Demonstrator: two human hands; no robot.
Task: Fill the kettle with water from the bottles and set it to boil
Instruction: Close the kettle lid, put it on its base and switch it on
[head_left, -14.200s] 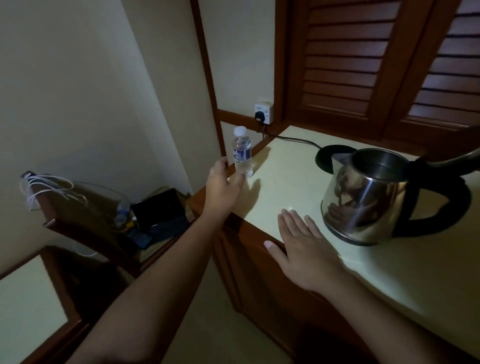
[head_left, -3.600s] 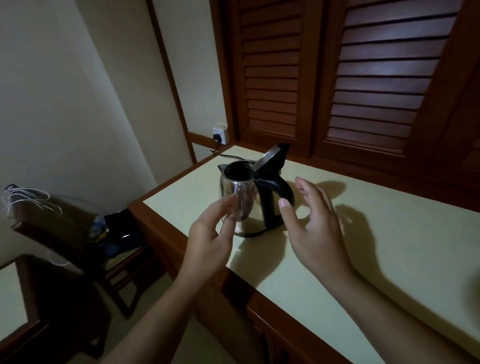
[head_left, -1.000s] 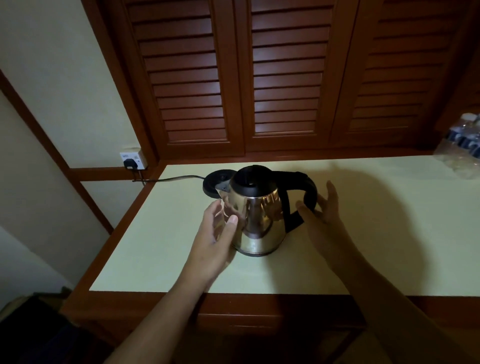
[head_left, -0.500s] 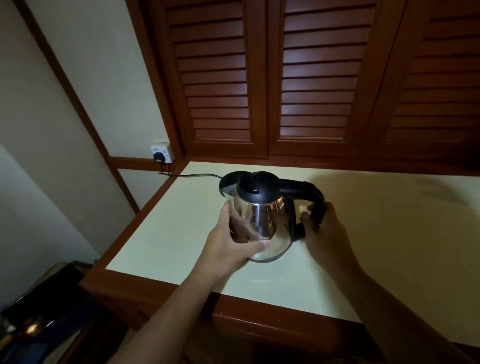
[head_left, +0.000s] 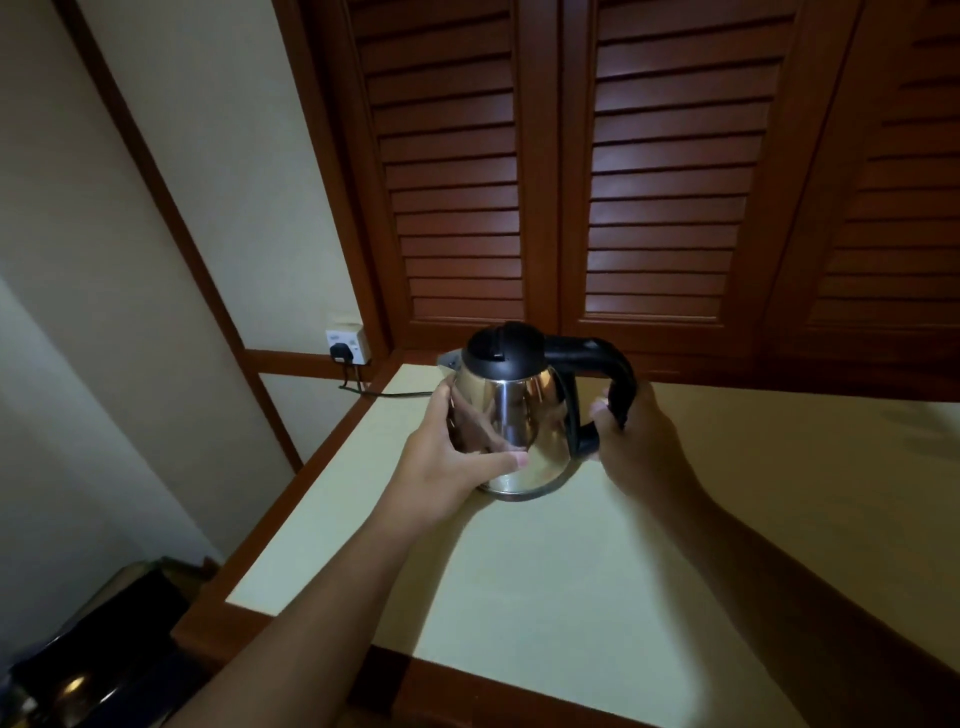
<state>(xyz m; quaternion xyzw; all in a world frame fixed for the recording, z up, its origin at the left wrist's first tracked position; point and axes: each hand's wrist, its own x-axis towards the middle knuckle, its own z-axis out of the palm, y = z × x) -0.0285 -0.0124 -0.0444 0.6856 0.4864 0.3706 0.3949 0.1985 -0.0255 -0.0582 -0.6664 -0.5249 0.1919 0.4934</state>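
A steel kettle (head_left: 524, 415) with a black lid and black handle is held just above the cream countertop (head_left: 571, 561), its lid closed. My left hand (head_left: 447, 467) cups the shiny body from the left, thumb across the front. Wrapped around the black handle on the right side is my right hand (head_left: 631, 447). The kettle's base is hidden behind the kettle. No water bottle shows in this view.
A black cord (head_left: 395, 393) runs from a plug in the white wall socket (head_left: 347, 347) to behind the kettle. Dark louvred wooden doors (head_left: 623, 182) rise behind the counter. Dark objects (head_left: 93, 665) lie low at the left.
My right hand has closed round the handle and both hands have raised the kettle off the counter toward the back. The lid, open seconds ago, is now down.
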